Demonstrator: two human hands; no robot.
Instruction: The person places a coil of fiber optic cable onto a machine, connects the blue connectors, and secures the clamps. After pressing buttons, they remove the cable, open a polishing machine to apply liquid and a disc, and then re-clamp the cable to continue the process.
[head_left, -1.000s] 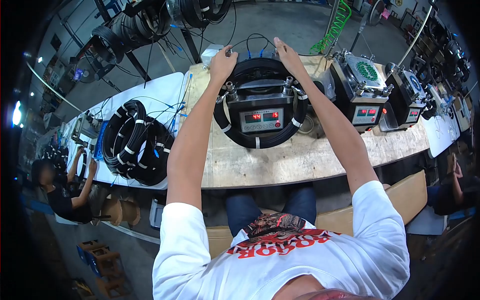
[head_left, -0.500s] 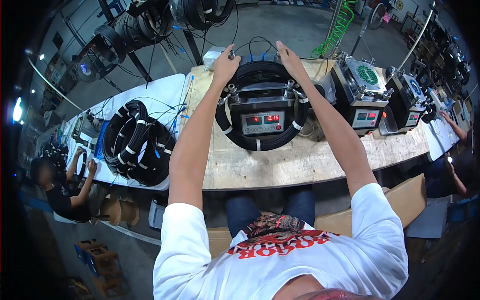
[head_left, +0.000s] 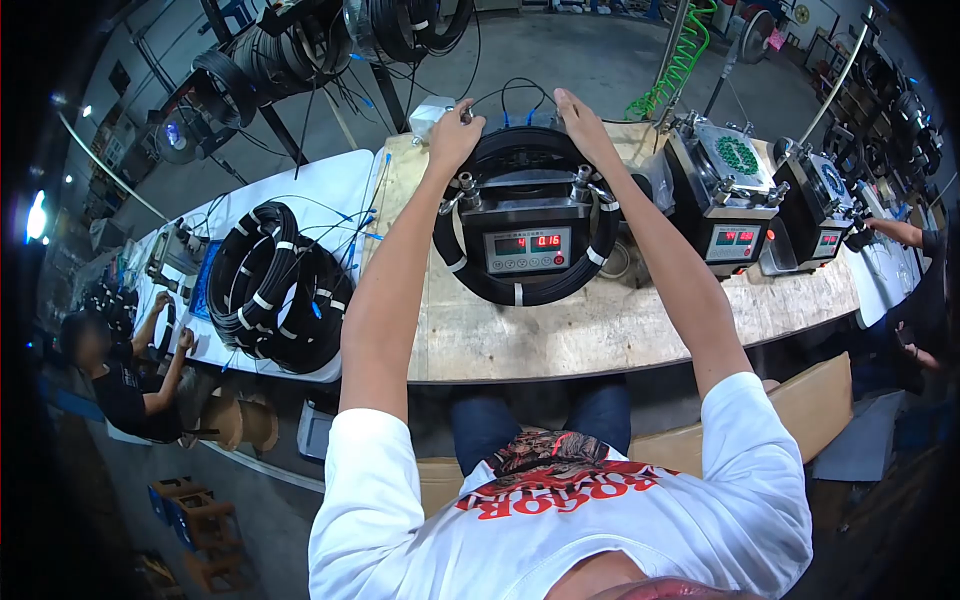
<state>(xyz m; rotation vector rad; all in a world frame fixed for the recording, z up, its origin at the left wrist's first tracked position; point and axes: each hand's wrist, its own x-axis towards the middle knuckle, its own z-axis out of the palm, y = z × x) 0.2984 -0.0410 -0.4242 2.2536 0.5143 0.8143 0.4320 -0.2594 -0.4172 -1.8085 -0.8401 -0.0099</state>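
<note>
The left hand [head_left: 455, 135] and the right hand [head_left: 583, 125] rest on the far rim of a black cable coil [head_left: 525, 215] that lies around a machine [head_left: 528, 235] with red number displays, in the middle of the wooden bench [head_left: 560, 335]. Both hands lie over the coil's top edge, with the fingers curled toward the far side; whether they clasp it or only press on it cannot be told, since the fingertips are hidden behind the rim. White ties band the coil at intervals. The far side of the machine is hidden by the hands and coil. To the right stand two similar machines [head_left: 725, 195], the farther one partly cut off by the dark picture edge. To the left, a pile of black coils [head_left: 275, 285] lies on a white table [head_left: 310, 190], and a seated person [head_left: 120, 370] works at its near left end. More coils hang on a rack [head_left: 300, 50] at the far left, above a grey concrete floor.
</note>
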